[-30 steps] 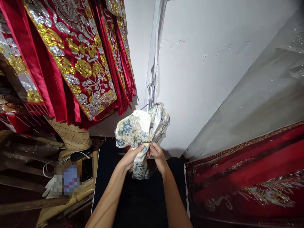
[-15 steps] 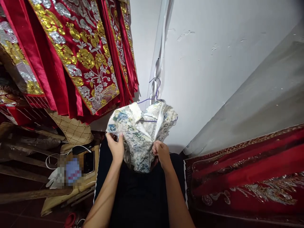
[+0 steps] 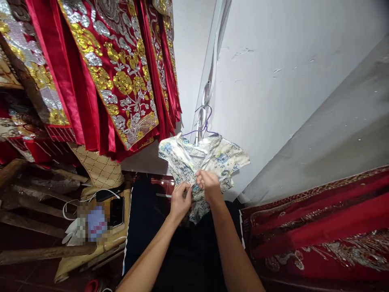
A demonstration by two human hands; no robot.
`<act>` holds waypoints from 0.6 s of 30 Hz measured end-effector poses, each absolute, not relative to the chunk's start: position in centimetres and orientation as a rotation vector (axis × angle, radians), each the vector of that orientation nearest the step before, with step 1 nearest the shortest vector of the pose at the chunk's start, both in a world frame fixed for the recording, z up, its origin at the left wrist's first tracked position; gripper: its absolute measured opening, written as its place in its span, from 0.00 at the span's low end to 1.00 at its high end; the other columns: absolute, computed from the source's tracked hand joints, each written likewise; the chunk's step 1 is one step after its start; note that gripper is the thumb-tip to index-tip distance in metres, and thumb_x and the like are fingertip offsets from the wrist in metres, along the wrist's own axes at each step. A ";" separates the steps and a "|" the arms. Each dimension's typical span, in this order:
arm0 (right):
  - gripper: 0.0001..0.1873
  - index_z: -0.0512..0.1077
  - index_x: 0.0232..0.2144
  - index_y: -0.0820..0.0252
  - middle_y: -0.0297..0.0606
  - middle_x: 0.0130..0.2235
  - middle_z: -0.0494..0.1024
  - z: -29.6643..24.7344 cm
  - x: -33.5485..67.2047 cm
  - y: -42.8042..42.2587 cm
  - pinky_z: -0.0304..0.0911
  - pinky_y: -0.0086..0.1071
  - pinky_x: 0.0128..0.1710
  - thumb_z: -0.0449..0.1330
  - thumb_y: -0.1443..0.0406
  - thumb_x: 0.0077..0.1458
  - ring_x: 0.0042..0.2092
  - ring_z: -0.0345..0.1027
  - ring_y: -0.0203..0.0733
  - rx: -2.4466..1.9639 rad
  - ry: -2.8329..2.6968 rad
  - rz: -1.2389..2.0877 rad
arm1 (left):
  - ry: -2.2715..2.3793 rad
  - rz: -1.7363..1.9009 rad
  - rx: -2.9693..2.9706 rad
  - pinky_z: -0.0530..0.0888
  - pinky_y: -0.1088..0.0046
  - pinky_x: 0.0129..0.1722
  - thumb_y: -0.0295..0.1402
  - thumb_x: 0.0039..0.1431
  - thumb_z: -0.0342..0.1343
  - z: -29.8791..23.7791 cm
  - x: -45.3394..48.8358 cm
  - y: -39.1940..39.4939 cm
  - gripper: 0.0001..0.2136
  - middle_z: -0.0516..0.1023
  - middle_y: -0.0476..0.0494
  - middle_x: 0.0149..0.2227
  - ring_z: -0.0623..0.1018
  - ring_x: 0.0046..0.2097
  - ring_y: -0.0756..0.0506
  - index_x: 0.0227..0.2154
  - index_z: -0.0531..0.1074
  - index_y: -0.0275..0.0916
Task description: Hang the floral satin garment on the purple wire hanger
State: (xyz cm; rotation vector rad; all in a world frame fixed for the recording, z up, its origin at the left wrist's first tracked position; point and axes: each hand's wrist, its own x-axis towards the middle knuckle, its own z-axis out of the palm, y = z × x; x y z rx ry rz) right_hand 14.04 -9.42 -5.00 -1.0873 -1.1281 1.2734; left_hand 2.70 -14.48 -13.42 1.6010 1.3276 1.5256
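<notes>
"Black cloth (image 3: 194, 259) lies nearest, over the lap, just below the fingers. And the hands?"

"Thumb and fingertips of the left hand (image 3: 181, 199) pinch the front of a floral garment (image 3: 224, 156). The right hand (image 3: 210, 184), just beside it and slightly higher, pinches that front too, near the bottom of the neckline."

"Where does the garment hang?"

"Around the fingers: short sleeves out to either side above them, lower end below. Beyond the fingertips, a purple hanger (image 3: 207, 123) carries its shoulders, hook up by a white strip (image 3: 215, 56)."

"And left of the fingers?"

"A phone (image 3: 117, 213), well apart. Higher on that side, red sequinned cloth (image 3: 127, 77)."

"Right?"

"More red cloth (image 3: 331, 227), well apart. Farthest, above the fingers, a pale wall (image 3: 279, 97)."
</notes>
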 end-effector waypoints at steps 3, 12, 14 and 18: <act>0.09 0.70 0.23 0.60 0.29 0.16 0.66 -0.4 14.3 -6.5 0.42 0.25 0.15 0.59 0.60 0.47 0.16 0.51 0.29 -0.988 -1.084 1.240 | 1.378 1.478 1.602 0.66 0.64 0.45 0.37 0.60 0.54 -14.7 2.3 -14.2 0.06 0.75 0.42 0.32 0.72 0.38 0.40 0.30 0.73 0.44; 0.07 0.69 0.22 0.60 0.29 0.15 0.69 2.7 13.5 -7.3 0.47 0.22 0.15 0.56 0.63 0.48 0.16 0.55 0.28 -0.836 -1.213 1.172 | 1.117 1.549 1.604 0.70 0.67 0.45 0.34 0.54 0.61 -4.8 -0.2 -10.8 0.14 0.78 0.45 0.36 0.76 0.38 0.44 0.44 0.75 0.40; 0.08 0.68 0.20 0.60 0.29 0.14 0.68 2.4 13.4 -7.9 0.48 0.23 0.16 0.55 0.64 0.47 0.16 0.55 0.29 -0.851 -1.260 1.162 | 1.045 1.722 1.691 0.70 0.68 0.46 0.35 0.59 0.58 -0.4 -0.5 -10.6 0.16 0.77 0.46 0.36 0.75 0.39 0.45 0.51 0.73 0.42; 0.09 0.68 0.21 0.60 0.29 0.15 0.68 3.0 13.8 -8.1 0.50 0.24 0.19 0.56 0.62 0.51 0.17 0.56 0.30 -0.829 -1.339 1.079 | 1.053 1.580 2.080 0.68 0.70 0.41 0.34 0.63 0.54 5.0 -0.3 -9.8 0.08 0.77 0.45 0.35 0.74 0.37 0.46 0.40 0.77 0.41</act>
